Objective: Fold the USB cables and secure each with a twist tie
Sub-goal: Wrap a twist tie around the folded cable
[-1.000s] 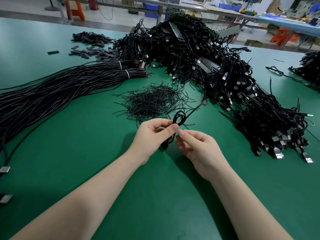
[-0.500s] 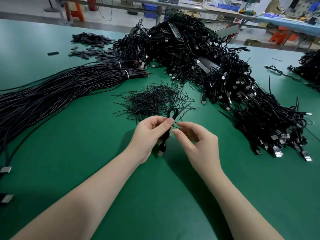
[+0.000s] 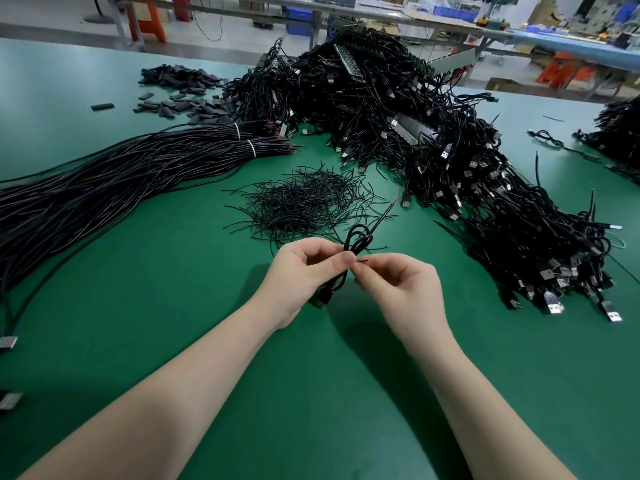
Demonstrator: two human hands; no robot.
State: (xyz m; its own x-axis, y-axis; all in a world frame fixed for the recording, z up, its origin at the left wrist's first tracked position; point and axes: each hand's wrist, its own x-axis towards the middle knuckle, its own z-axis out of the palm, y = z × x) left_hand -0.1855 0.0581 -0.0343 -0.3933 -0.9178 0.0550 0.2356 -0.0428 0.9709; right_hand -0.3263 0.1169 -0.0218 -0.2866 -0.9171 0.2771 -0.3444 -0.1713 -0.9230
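At a green worktable [image 3: 145, 341], a person's left hand [image 3: 298, 275] grips one folded USB cable [image 3: 356, 242] above the mat, its loops rising past the curled fingers and its plug end hanging below the palm, while the right hand [image 3: 405, 289] pinches a thin black twist tie [image 3: 363, 260] at the cable's middle. How far the tie is wound is hidden between the fingertips. Left to right lie two banded bundles of straight cables [image 3: 138, 171], one loose heap of twist ties [image 3: 304, 202], and a large tangled pile of USB cables [image 3: 433, 150], too many to count.
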